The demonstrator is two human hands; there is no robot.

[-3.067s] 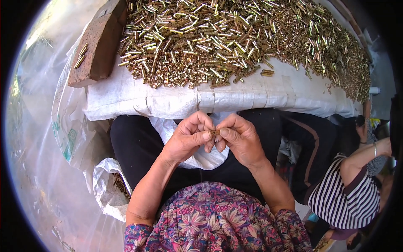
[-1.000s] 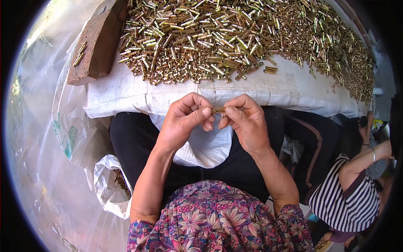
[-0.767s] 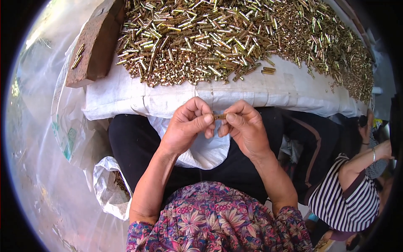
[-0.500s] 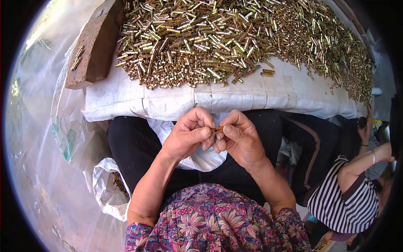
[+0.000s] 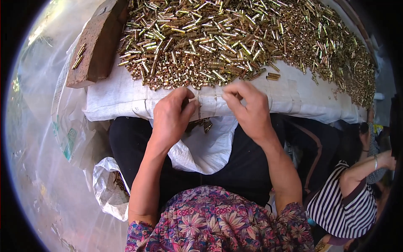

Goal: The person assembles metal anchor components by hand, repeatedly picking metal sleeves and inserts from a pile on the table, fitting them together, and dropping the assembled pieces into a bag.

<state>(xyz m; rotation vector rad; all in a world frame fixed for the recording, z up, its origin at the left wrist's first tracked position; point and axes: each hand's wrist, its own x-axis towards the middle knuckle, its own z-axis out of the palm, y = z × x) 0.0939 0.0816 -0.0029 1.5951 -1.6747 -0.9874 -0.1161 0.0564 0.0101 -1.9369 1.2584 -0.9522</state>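
Both hands are over the near edge of the white cloth-covered table (image 5: 247, 98), just short of a heap of brass-coloured metal tubes and sleeves (image 5: 201, 46). My left hand (image 5: 171, 113) has loosely bent fingers, with the thumb apart from the index finger and nothing visible between them. Facing it, my right hand (image 5: 250, 107) is slightly blurred; its thumb and index finger are a little apart, and no part shows in them. Below, between my knees, hangs a white woven sack (image 5: 205, 157). A few brass pieces (image 5: 207, 125) show at its mouth.
A long reddish brick (image 5: 90, 63) bounds the heap on the left, with a few tubes lying on it. Some loose tubes (image 5: 273, 76) lie on the cloth. A white bag (image 5: 109, 201) holding metal pieces stands at lower left. Another person in a striped top (image 5: 346, 201) sits at right.
My hands have let go of the small brass piece they held together over the sack. They have separated and moved forward to the table edge, uncovering the sack's mouth.
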